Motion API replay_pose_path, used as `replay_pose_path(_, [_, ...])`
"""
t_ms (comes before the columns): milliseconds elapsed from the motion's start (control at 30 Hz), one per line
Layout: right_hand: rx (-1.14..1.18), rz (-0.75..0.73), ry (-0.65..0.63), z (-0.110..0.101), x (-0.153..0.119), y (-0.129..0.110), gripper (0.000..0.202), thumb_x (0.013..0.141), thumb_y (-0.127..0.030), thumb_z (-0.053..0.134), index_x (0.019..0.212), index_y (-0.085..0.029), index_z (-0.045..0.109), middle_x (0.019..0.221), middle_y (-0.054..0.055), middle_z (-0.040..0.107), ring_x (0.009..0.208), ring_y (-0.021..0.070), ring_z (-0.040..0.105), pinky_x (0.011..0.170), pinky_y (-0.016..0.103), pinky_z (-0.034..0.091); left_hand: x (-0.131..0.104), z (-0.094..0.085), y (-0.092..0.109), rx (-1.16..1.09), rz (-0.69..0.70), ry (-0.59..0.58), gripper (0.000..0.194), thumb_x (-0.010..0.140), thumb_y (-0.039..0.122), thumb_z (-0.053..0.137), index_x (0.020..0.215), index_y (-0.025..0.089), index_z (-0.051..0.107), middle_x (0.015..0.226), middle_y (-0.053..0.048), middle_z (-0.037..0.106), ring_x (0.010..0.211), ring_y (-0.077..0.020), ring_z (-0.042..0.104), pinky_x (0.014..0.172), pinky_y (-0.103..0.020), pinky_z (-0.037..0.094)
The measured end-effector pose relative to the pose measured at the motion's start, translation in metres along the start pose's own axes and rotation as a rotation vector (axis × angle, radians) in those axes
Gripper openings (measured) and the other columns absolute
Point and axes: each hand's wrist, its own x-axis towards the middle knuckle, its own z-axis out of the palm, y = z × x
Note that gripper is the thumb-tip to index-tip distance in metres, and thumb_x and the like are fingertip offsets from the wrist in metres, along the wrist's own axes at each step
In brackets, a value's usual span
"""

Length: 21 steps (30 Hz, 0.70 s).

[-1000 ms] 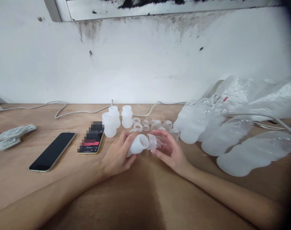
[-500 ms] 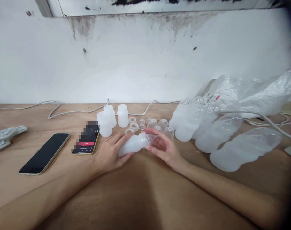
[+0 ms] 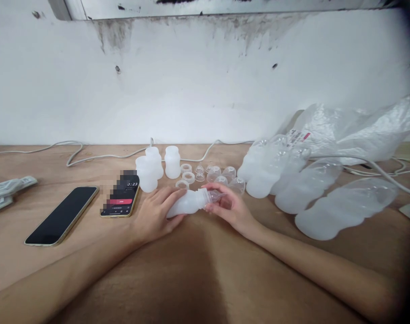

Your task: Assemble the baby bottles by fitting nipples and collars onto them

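A frosted white baby bottle [image 3: 186, 202] lies on its side just above the table, its neck end toward the right. My left hand [image 3: 159, 209] wraps round its body. At the neck sits a white ring with a clear nipple [image 3: 215, 195] pointing right; the fingers and thumb of my right hand [image 3: 235, 207] close round it from the right. Just behind are several loose white rings [image 3: 187, 177], small clear nipples [image 3: 200, 170] and clear dome caps [image 3: 229, 173].
Several open bottle bodies [image 3: 173, 162] stand behind my left hand. Capped bottles [image 3: 340, 211] lie at the right, before a clear plastic bag [image 3: 326, 130]. Two phones [image 3: 63, 216] and folded packets [image 3: 9, 191] lie left. A white cable [image 3: 106, 158] runs along the wall.
My right fingers have shifted slightly around the nipple and ring at the bottle's neck. The left hand keeps its hold, and the phone's display differs a little.
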Motion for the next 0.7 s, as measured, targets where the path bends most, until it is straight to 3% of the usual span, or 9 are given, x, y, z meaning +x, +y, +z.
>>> replay_pose_path(167, [-0.070,0.072,0.052,0.0012,0.0010,0.0006,0.034,0.065,-0.040,0.065,0.082,-0.018,0.047,0.069,-0.001,0.052,0.052,0.0085,0.049,0.049,0.022,0.042,-0.0003,0.0008,-0.0015,0.078,0.077,0.014,0.040,0.080,0.025,0.051,0.118,0.016,0.041,0.110,-0.009,0.054,0.096,-0.0204,0.052,0.078,-0.032,0.039])
replay_pose_path(333, [-0.208,0.061,0.036,0.0013,-0.0002,0.0001,0.037,0.074,-0.050,0.053,0.065,-0.018,0.036,0.052,-0.006,0.037,0.043,0.0058,0.034,0.040,0.019,0.028,0.0003,0.0008,-0.0005,0.107,0.140,0.045,0.039,0.079,0.023,0.052,0.115,0.014,0.044,0.108,-0.010,0.056,0.093,-0.0204,0.053,0.075,-0.032,0.039])
replay_pose_path(533, [-0.306,0.073,-0.004,0.0014,-0.0025,0.0018,0.047,0.082,-0.055,0.037,0.055,-0.017,0.037,0.049,-0.003,0.036,0.048,0.0083,0.036,0.043,0.020,0.031,-0.0005,0.0010,0.0023,0.178,0.240,0.090,0.034,0.080,0.022,0.052,0.113,0.015,0.047,0.107,-0.010,0.057,0.085,-0.0210,0.054,0.073,-0.034,0.038])
replay_pose_path(600, [-0.323,0.034,0.002,0.0026,-0.0038,-0.0011,0.044,0.084,-0.052,0.034,0.059,-0.016,0.043,0.053,-0.001,0.040,0.051,0.0091,0.040,0.045,0.021,0.034,-0.0005,0.0015,0.0028,0.178,0.245,0.086,0.034,0.080,0.022,0.051,0.113,0.015,0.047,0.107,-0.011,0.057,0.085,-0.0211,0.054,0.073,-0.034,0.038])
replay_pose_path(700, [-0.297,-0.062,0.051,0.0043,-0.0055,-0.0058,0.030,0.085,-0.045,0.039,0.086,-0.018,0.051,0.074,0.002,0.049,0.060,0.0099,0.047,0.048,0.020,0.039,-0.0001,0.0017,0.0032,0.158,0.233,0.064,0.036,0.080,0.023,0.051,0.115,0.014,0.046,0.108,-0.011,0.057,0.086,-0.0209,0.053,0.073,-0.034,0.039])
